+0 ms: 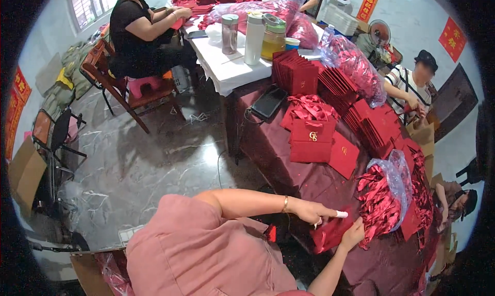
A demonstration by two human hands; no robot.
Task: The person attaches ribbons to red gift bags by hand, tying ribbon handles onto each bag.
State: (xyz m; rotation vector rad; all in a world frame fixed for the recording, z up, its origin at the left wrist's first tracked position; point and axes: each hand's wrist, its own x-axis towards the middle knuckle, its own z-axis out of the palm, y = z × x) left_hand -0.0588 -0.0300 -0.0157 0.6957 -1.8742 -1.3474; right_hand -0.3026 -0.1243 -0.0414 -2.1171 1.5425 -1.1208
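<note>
Maroon table (pixel 289 162), red bag (pixel 330 233) between hands

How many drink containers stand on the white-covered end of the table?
4: a dark tumbler, a white flask, a jar of yellow liquid and a small cup, side by side; bags may hide others.

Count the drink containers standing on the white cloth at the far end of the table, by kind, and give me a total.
Tall white flask: 1
Clear tumbler with green lid: 1
Yellow jar with green lid: 1
Small cup: 1
Total: 4
</note>
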